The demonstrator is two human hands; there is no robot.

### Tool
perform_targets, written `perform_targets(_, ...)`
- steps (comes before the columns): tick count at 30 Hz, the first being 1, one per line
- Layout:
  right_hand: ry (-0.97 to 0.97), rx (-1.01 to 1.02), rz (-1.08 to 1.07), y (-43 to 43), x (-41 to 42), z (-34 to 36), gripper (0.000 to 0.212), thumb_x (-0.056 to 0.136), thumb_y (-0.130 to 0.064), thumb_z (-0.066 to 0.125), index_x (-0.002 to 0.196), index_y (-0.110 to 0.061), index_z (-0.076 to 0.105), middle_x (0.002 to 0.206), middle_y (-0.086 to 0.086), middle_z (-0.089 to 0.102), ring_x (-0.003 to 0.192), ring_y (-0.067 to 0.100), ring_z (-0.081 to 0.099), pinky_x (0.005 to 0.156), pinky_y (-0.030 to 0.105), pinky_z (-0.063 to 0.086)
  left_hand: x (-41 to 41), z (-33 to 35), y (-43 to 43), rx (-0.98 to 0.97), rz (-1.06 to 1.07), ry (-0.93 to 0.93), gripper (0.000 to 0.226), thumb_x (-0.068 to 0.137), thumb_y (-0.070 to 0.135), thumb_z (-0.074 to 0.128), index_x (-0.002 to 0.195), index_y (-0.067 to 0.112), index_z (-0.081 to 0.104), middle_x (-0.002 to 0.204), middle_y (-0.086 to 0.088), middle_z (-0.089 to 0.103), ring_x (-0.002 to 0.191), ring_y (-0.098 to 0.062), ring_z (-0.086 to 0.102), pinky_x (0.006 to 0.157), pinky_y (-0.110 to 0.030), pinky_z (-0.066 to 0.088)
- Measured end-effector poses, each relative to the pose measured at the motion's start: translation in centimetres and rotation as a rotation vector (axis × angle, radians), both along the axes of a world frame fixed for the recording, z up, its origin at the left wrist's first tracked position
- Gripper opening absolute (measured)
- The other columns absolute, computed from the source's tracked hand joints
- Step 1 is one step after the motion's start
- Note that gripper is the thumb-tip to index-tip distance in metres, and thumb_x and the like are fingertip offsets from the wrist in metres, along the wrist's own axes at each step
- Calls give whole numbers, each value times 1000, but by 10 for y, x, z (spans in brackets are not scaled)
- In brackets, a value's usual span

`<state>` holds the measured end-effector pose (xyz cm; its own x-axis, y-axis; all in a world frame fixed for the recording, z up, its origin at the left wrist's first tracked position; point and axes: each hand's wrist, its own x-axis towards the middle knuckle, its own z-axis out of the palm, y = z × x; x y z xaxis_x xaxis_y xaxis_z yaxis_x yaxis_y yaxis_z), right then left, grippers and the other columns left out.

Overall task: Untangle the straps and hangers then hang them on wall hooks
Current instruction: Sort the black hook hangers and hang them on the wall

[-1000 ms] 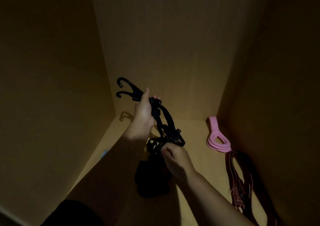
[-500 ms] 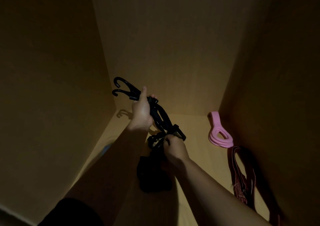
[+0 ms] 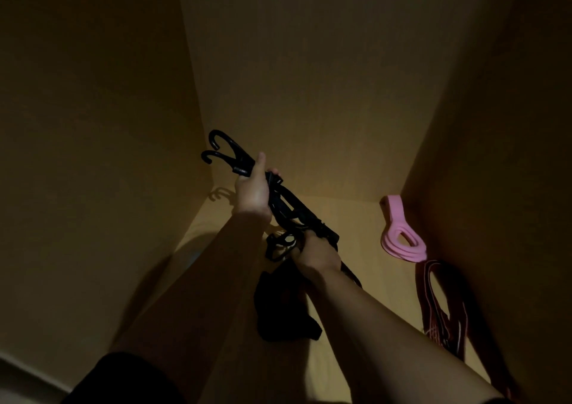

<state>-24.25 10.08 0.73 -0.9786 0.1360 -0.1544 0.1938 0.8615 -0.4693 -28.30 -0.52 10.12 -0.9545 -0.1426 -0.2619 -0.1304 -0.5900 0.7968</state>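
The black bundle of straps and hangers is held up in the air in the middle of a dim wooden compartment, stretched on a slant between the person's two hands. The left hand grips the bundle's upper end, fingers wrapped round it and thumb pointing up, just below the two hanger hooks that stick out up and to the left of the bundle. The right hand closes round the bundle's lower end, where buckles and loops bunch together. A black cloth piece dangles beneath the bundle; whether it is part of it I cannot tell in this light.

As I judge it, the work is at an early stage. The bundle looks knotted, nothing is separated out, and nothing hangs anywhere. No wall hooks show at all, so the hanging is all left to do.

As for what the compartment holds: to the right of the bundle, on the floor against the right wall, lies a pink band folded in loops. Just nearer than that, lower right of the bundle, a dark red strap lies in loose long loops along the same wall. Both sit well apart from the bundle and look untouched. To the bundle's left the floor shows only a faint shadow of the hooks.
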Motion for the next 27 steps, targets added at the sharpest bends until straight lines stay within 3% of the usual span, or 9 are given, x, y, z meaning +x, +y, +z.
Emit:
perform_targets(5, 195, -88, 172, 6, 22, 25, 11, 84, -7, 48, 93, -14, 48, 99, 11, 58, 89, 26, 56, 63, 27, 33, -2, 2, -3, -117, 35, 33, 30, 90, 37, 54, 107, 13, 51, 74, 2, 58, 70, -13, 57, 73, -29, 49)
perform_targets(7, 306, -177, 292, 9, 34, 39, 14, 85, -3, 46, 86, -17, 45, 93, 2, 54, 79, 16, 49, 61, 29, 32, -1, 7, -2, -145, 37, 68, 24, 91, 37, 54, 99, 15, 51, 74, 2, 57, 68, -13, 56, 67, -27, 49)
perform_targets(10, 486, -450, 321, 14, 48, 71, 16, 91, -8, 48, 88, -24, 46, 81, -7, 52, 67, 4, 47, 57, 19, 36, 1, 15, 1, -184, 23, 117, 25, 90, 38, 55, 97, 15, 51, 73, 2, 58, 67, -14, 57, 69, -30, 49)
perform_targets(12, 582, -631, 271, 17, 52, 95, 21, 92, -10, 49, 90, -31, 45, 76, -6, 52, 59, 5, 47, 54, 21, 39, 3, 18, 6, -252, -6, 126, 24, 89, 38, 56, 97, 15, 53, 73, 2, 59, 73, -16, 59, 78, -35, 49)
perform_targets(14, 663, -745, 216, 20, 51, 120, 27, 92, -8, 50, 92, -34, 43, 74, -7, 51, 56, -2, 47, 52, 16, 40, 7, 24, 10, -311, -75, 144, 32, 87, 36, 59, 106, 10, 55, 71, 0, 60, 73, -17, 60, 75, -35, 48)
perform_targets(19, 705, -857, 209, 27, 42, 170, 22, 91, -8, 52, 107, -23, 49, 80, -7, 60, 70, -9, 60, 62, 5, 46, 14, 47, 15, -506, -386, 263, 43, 80, 29, 67, 117, 9, 58, 106, -11, 69, 96, -23, 67, 83, -34, 53)
perform_targets(21, 731, -860, 200, 29, 39, 187, 20, 91, -8, 52, 107, -22, 52, 79, -8, 60, 67, -11, 59, 60, 4, 45, 17, 62, 15, -560, -440, 296, 37, 83, 21, 64, 117, 7, 59, 102, -8, 68, 92, -21, 65, 69, -26, 53)
perform_targets(23, 763, -880, 195, 31, 36, 202, 19, 91, -9, 52, 106, -20, 53, 78, -7, 60, 60, -11, 57, 55, 5, 43, 20, 73, 15, -481, -491, 319, 35, 85, 17, 61, 118, 2, 59, 94, -8, 66, 82, -18, 64, 60, -21, 52)
perform_targets(27, 788, -1031, 146, 33, 34, 229, 14, 92, -10, 52, 102, -19, 56, 79, -4, 62, 53, -10, 53, 49, 7, 40, 29, 88, 17, -231, -610, 358, 28, 90, 25, 53, 108, 8, 65, 83, -4, 69, 76, -14, 65, 73, -29, 47)
